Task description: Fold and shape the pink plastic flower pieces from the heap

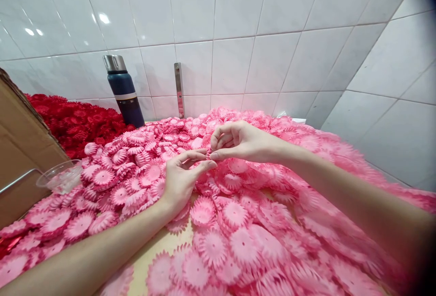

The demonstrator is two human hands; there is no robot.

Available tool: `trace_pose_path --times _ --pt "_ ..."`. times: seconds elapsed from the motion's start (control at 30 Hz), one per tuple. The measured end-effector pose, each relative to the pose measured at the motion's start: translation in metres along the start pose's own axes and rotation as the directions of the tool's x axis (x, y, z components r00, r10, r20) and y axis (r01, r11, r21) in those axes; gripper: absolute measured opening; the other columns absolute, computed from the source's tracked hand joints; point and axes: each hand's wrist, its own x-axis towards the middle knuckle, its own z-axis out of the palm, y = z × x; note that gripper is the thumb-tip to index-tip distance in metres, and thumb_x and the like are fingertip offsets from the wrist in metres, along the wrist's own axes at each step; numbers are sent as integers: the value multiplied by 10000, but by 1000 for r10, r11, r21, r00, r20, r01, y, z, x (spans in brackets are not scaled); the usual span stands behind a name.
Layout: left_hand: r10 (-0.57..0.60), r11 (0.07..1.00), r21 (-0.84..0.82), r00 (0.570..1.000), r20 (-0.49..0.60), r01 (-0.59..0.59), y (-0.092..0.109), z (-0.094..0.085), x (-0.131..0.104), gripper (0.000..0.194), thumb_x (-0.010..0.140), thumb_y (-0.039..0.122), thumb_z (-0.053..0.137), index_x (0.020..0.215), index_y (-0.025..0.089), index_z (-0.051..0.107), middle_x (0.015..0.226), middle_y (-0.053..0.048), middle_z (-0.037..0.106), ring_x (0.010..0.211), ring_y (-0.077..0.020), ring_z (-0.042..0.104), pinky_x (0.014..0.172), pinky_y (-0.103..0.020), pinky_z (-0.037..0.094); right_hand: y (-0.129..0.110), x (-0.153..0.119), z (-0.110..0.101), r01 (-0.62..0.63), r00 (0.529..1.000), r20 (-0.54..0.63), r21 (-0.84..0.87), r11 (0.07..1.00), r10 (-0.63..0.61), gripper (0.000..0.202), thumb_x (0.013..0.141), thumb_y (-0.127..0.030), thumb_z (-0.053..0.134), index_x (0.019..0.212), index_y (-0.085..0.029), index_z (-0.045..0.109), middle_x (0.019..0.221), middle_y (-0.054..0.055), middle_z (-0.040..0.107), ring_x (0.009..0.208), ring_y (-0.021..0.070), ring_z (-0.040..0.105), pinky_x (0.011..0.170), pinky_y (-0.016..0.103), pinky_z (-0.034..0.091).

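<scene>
My left hand [185,173] and my right hand [238,141] meet fingertip to fingertip above a heap of pink petal discs. Between them shows the edge of a small pink petal disc [209,153], mostly hidden by the fingers. The left thumb and fingers pinch at it from the left; the right thumb and forefinger close on it from the right, the other fingers curled. Around and below lie many loose pink petal discs [235,214], thin and round, with frilled edges and a small centre hole.
A dark blue bottle [126,96] with a steel cap stands behind the heap, against the tiled wall [238,5]. Red petal discs [78,121] are piled at the back left. A cardboard box [23,159] and a clear plastic bowl [61,178] are at the left.
</scene>
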Motion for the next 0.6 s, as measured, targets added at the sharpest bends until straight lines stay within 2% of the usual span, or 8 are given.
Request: trace_pose_path --times 0.2,0.33,0.5,0.6 --pt "-29 1000 -5 999 15 29 0 0 2 142 661 271 748 720 150 702 935 -74 710 863 -193 652 857 -343 497 2 0 1 18 1000 -20 -11 1000 -18 149 750 -201 638 839 -148 532 806 41 637 759 148 632 686 286 518" --pt "-53 999 -8 999 -6 53 -1 1 2 160 669 299 742 715 150 705 886 -58 712 803 -172 647 800 -311 514 2 0 5 35 999 -6 -76 997 -35 122 770 -160 596 823 -171 486 777 16 600 715 124 599 639 256 503" --pt "-71 993 -98 997 22 73 -3 2 1 165 728 291 688 808 151 722 875 -56 703 835 -170 633 795 -292 515 3 0 7 64 998 32 -93 994 -61 113 791 -139 554 830 -180 457 769 3 568 710 118 572 634 249 496" --pt "-79 988 -134 997 11 80 -3 3 0 136 739 264 671 796 148 714 885 -49 689 862 -176 631 804 -296 520 4 1 5 73 997 36 -102 992 -69 90 800 -130 533 829 -176 461 775 5 562 722 120 561 656 260 497"
